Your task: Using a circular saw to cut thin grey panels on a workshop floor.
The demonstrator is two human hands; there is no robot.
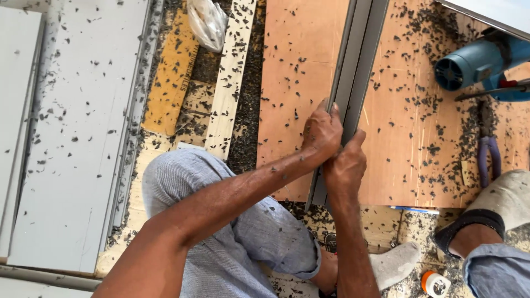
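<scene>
Lying on a plywood board [301, 72] strewn with dark shavings, a grey aluminium profile [356, 66] is gripped at its near end: left hand [322, 132] fingers curled over it, right hand [345, 168] closed beside, thumb raised. A blue power tool [477, 63] sits far right.

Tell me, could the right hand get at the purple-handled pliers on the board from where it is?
Probably yes. The right hand grips the grey metal profile, and the plywood board between it and the pliers holds only shavings, though it must let go first.
</scene>
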